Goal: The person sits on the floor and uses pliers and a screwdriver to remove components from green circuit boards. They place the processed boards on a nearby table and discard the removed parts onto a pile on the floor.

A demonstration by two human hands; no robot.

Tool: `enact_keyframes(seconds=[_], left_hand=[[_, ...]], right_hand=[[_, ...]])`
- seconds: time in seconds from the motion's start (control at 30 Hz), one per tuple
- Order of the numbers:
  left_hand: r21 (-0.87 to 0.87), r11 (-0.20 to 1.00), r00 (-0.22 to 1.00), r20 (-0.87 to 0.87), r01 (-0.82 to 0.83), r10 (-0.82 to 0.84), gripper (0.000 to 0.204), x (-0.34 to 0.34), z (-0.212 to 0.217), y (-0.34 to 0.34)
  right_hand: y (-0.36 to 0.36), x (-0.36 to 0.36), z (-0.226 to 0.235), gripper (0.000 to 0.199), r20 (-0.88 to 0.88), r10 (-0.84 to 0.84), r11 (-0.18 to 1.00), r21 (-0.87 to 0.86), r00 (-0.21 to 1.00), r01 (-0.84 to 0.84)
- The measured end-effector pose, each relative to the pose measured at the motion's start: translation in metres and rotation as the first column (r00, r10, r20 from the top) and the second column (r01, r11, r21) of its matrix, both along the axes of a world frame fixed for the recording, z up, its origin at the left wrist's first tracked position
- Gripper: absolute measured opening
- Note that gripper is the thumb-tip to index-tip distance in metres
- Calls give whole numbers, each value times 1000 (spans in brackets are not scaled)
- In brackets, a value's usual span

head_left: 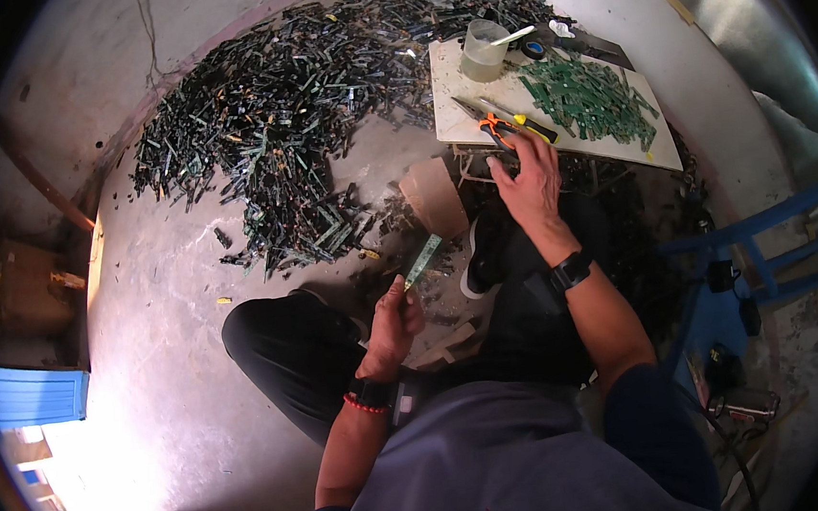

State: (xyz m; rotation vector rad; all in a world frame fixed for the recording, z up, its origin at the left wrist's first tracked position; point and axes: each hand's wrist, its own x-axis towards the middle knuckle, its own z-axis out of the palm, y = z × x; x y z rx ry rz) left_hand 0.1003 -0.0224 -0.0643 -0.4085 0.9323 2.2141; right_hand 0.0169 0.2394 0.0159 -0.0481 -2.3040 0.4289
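Note:
My left hand [395,322] is closed on one end of a narrow green circuit board strip [423,260], which points up and away over the floor between my legs. My right hand [530,181] reaches over the near edge of a pale board [454,122]. Its thumb and fingers are apart, and the fingertips are at the handles of long-nose pliers [492,126] with orange and black grips. Beside the pliers lies a yellow and black hand tool [528,123]. Farther right on the board is a heap of small green circuit board strips [591,99].
A clear cup of liquid [482,58] with a pale stick in it stands on the board near a roll of black tape [533,49]. A large pile of dark strips [267,161] covers the floor ahead. A blue chair [765,256] is at right, a cardboard piece [433,198] before me.

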Motion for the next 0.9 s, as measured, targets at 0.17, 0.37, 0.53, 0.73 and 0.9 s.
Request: enact_keyframes(seconds=[0.17, 0.37, 0.53, 0.73, 0.9], left_hand=[[35, 999, 1000, -20, 23, -22, 39, 0, -5, 0], [41, 999, 999, -42, 14, -12, 38, 1, -9, -6], [57, 998, 997, -71, -6, 10, 37, 1, -6, -9], [19, 999, 994, -98, -42, 44, 36, 2, 0, -8], [-4, 1000, 990, -143, -3, 2, 37, -1, 3, -3]], right_hand=[[25, -25, 4, 61, 372, -79, 987, 159, 925, 20], [30, -51, 6, 64, 567, -167, 948, 318, 807, -26], [25, -55, 9, 43, 561, -87, 979, 203, 823, -35], [-27, 34, 2, 23, 36, 740, 10, -999, 672, 42], [-42, 100, -21, 26, 174, 934, 45, -925, 313, 378]])
